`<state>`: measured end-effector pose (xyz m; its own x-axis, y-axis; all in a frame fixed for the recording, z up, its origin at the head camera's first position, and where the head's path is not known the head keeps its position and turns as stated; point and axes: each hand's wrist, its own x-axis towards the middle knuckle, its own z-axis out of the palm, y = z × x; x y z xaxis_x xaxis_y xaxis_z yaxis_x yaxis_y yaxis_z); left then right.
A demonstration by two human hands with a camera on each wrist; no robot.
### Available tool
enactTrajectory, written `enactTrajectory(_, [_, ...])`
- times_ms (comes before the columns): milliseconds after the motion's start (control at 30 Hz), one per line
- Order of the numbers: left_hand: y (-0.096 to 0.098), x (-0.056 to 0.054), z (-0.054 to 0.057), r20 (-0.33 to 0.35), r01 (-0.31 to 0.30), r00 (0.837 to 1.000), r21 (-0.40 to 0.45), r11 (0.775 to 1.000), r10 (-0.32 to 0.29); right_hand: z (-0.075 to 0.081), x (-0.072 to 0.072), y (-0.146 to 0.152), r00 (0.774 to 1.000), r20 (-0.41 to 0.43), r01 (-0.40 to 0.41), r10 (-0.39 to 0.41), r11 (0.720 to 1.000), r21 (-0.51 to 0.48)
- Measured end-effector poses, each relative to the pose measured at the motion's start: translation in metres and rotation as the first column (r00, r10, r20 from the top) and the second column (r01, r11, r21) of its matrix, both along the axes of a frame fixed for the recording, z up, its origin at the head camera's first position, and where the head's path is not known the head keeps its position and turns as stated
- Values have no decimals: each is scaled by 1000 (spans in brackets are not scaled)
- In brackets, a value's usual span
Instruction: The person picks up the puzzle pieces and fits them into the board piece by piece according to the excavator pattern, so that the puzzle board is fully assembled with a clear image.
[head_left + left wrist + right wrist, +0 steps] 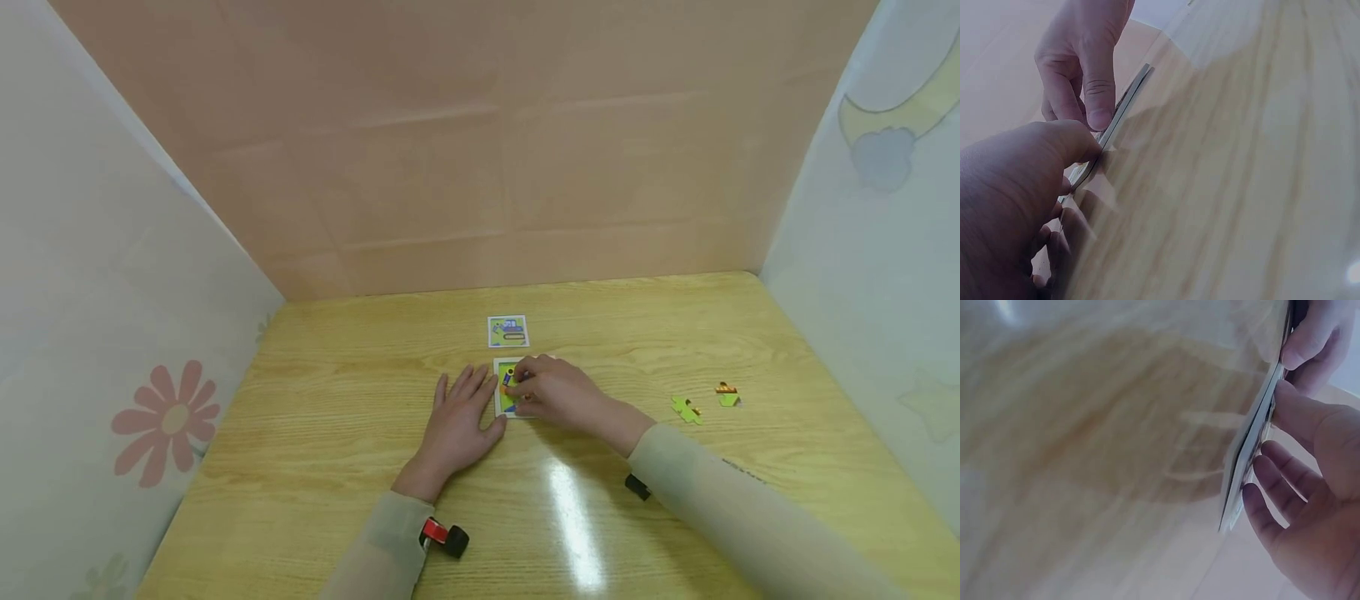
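A small white-framed puzzle board [497,375] with a green and blue picture lies flat on the table. My left hand [457,425] rests palm down beside it, with thumb and fingers at its left edge. Over the board's right part is my right hand [558,392], its slightly bent fingers spread. In the right wrist view, those fingertips [1252,494] touch the face of the board [1249,447], apart from one another. Much of the picture is hidden under this hand. Just behind lies a picture card [508,331] showing a blue digger on green.
Two loose puzzle pieces lie to the right: a green one [686,409] and a green-and-brown one [727,394]. The wooden table [337,417] is bounded by a pinkish back panel [420,167] and pale side panels. Each wrist wears a dark camera mount [455,542].
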<state>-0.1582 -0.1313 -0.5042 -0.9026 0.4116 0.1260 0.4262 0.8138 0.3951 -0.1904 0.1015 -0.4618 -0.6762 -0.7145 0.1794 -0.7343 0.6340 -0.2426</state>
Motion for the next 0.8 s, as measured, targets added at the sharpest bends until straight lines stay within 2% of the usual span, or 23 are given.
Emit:
enactTrajectory(267, [-1, -1, 0, 25, -3, 1000, -16, 1000, 3, 1, -2, 2, 1000, 1, -25, 25, 999, 41])
enactTrajectory(433, [-1, 1, -1, 13, 0, 1000, -12, 1000, 0, -4, -1, 9, 997, -15, -81, 82, 996, 40])
enactTrajectory(667, [1, 2, 3, 16, -5, 1000, -9, 1000, 5, -5, 2, 22, 993, 76, -94, 93, 996, 2])
enactTrajectory(800, [1, 3, 4, 24, -10, 1000, -11, 1000, 10, -2, 5, 25, 991, 54, -122, 121, 992, 25])
